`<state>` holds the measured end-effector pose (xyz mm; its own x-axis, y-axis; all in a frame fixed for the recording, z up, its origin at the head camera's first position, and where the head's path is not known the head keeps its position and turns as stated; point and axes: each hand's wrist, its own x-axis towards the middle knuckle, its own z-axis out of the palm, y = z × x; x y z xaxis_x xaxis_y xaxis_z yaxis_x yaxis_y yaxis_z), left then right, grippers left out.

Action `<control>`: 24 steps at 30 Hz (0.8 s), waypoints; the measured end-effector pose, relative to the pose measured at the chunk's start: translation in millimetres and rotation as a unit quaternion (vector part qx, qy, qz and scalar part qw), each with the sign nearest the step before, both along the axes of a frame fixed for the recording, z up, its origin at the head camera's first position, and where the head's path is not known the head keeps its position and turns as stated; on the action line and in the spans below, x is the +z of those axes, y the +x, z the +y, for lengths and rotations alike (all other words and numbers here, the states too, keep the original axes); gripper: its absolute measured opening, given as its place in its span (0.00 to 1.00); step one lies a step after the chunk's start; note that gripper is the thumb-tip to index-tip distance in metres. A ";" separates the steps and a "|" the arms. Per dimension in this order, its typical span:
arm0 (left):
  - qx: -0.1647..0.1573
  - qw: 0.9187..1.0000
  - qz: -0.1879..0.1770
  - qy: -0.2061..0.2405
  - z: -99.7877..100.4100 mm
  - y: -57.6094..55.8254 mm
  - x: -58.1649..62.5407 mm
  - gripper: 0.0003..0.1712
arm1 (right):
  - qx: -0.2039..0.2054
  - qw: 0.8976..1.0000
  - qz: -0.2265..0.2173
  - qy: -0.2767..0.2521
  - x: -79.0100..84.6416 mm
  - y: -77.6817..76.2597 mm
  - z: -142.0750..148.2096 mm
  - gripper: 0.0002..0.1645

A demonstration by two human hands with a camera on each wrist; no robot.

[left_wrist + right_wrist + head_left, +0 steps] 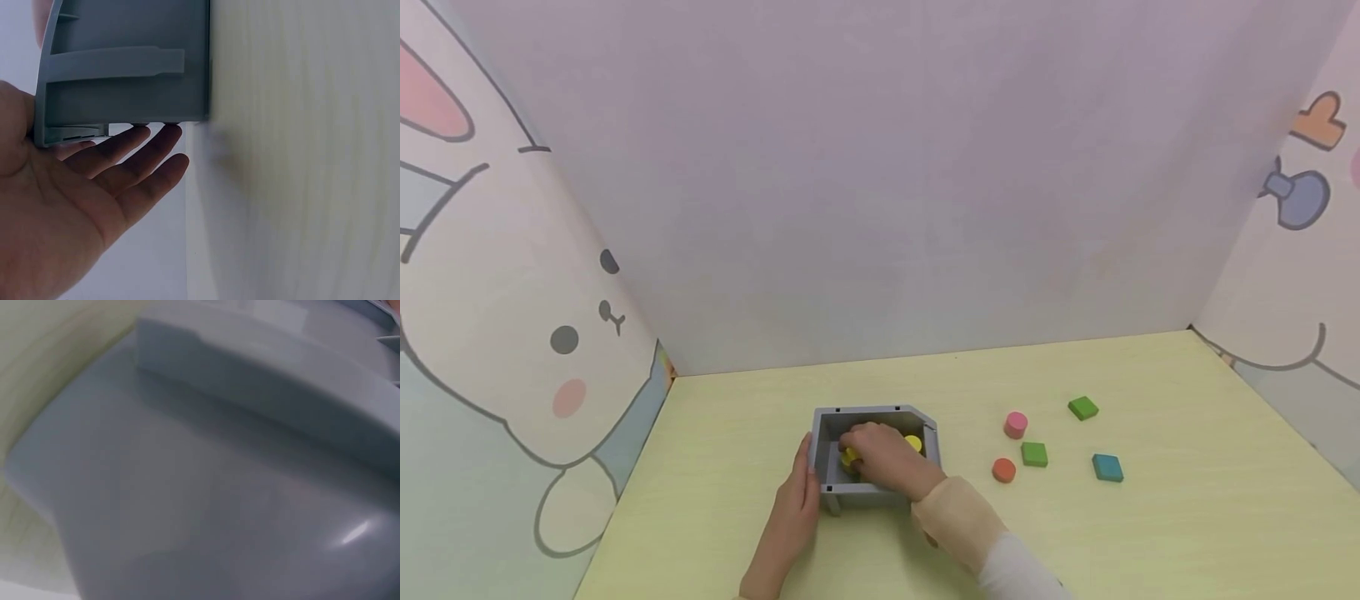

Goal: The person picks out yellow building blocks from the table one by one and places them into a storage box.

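A grey plastic bin (867, 501) stands on the table. Against its left wall lies my left hand (795, 502), and in the left wrist view those fingers (153, 187) are extended, their tips touching the bin. My right hand (887, 457) reaches over the front rim into the bin, with curled fingers around a yellow block (849, 457) that they partly cover. Another yellow round block (913, 442) shows inside by the right wall. The right wrist view is filled mostly by the bin's outer wall (187, 487); the right fingers' grip is hidden there.
To the right of the bin lie a pink cylinder (1016, 425), a red round block (1003, 470), a green square block (1034, 454), a second green block (1083, 407) and a blue square block (1107, 467). A pale back wall (925, 250) rises behind the table.
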<state>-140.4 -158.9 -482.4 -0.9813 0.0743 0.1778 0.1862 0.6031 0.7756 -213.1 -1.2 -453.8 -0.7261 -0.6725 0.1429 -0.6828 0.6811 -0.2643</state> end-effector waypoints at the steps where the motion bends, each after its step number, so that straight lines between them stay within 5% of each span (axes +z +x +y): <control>1: -0.001 1.000 0.001 -0.001 0.0 -0.4 -0.1 0.28 | 0.001 1.000 -0.004 -0.002 0.1 -0.2 0.6 0.10; 14: -0.003 1.000 0.019 -0.004 0.2 -1.3 -0.3 0.27 | 0.030 0.999 0.015 -0.033 2.1 -1.7 11.9 0.13; 24: -0.001 1.000 0.029 -0.007 -0.6 -2.1 -2.8 0.27 | 0.009 0.993 0.101 -0.058 7.7 9.0 28.4 0.18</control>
